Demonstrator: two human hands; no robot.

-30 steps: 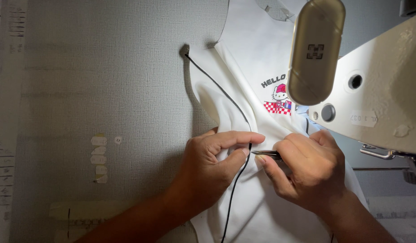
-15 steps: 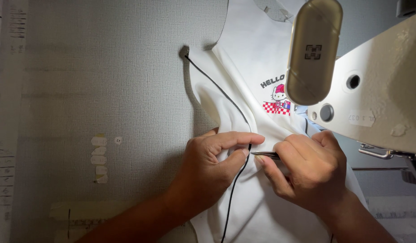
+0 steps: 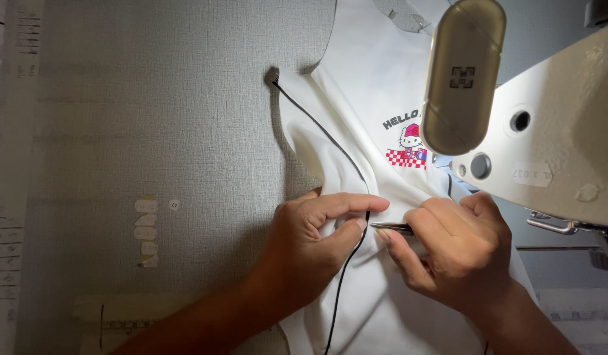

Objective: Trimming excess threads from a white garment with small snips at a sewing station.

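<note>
1. White garment: smooth, soft knit fabric, lying flat on the desk, bunched into folds where the hands meet. It serves as the landmark below.
2. Black trim: thin dark cord-like edging running along the garment's left edge, from a small dark end at the upper corner down between the two hands.
3. Left hand: fingers closed, pinching a fold of the garment at the trim.
4. Right hand: fingers closed around a slim, pointed metal tool, its tip aimed at the pinched fold.
5. Printed motif: small cartoon figure over a red-and-white chequered band, on the garment's right part.
6. Sewing machine: cream, smooth body over the garment's right side, with a rounded beige lamp housing.
7. Desk: grey, finely woven texture; pale tape pieces well left of the garment.
</note>
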